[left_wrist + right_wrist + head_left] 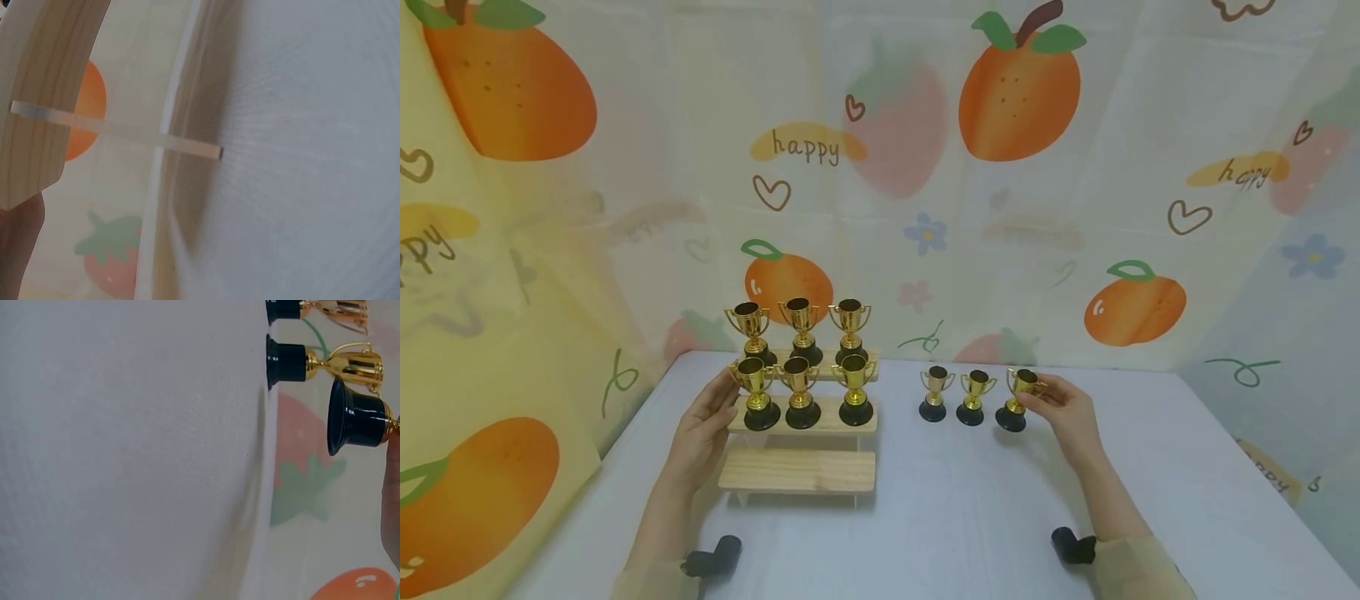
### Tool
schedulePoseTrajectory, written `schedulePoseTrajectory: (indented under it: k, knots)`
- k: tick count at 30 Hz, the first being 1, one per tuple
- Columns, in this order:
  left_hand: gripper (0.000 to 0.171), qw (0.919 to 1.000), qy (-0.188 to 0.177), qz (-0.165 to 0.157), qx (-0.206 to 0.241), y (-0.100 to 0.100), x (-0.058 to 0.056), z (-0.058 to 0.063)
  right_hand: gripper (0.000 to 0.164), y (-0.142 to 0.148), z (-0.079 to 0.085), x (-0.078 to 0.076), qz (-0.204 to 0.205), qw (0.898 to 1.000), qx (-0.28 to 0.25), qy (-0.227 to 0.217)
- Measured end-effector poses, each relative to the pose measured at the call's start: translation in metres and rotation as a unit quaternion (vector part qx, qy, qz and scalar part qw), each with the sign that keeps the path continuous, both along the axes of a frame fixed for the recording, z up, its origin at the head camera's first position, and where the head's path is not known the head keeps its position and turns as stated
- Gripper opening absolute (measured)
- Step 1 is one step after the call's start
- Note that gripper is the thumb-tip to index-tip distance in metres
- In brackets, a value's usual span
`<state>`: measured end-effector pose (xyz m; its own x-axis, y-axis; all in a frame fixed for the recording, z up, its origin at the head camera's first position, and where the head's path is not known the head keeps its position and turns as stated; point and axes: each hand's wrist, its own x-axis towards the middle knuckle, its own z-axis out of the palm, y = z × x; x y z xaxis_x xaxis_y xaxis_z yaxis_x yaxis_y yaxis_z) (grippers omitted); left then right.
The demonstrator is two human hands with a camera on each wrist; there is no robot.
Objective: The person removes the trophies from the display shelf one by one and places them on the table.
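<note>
My right hand (1064,408) pinches a small gold trophy (1012,408) by its upper part. In the right wrist view that trophy's black base (357,419) is raised off the table and tilted. Two more trophies, a middle one (974,398) and a left one (936,395), stand upright to its left. My left hand (703,425) is at the left end of a tiered wooden stand's middle shelf (826,415), fingers fairly straight, close beside a trophy (757,395). The left wrist view shows part of a finger (22,234) by the plank's end (44,150); its contact is partly hidden.
Three trophies stand on the top shelf (874,365) and three on the middle one. The low front shelf (797,472) shows bare wood. A white cloth covers the table (955,508). Behind hangs a fruit-printed curtain (1037,200). Black wrist mounts (1073,547) stick out from both sleeves.
</note>
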<state>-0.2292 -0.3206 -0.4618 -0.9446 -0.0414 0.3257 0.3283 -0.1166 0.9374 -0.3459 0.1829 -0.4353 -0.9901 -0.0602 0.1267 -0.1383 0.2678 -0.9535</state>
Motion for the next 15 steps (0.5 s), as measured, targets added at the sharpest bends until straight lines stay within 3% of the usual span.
schedulePoseTrajectory:
  k: [15]
  knots:
    - [0.061,0.9999,0.005,0.001,-0.014,0.001,0.001,0.001,0.058,0.008,-0.01,-0.023,0.015,0.999,0.049,-0.004]
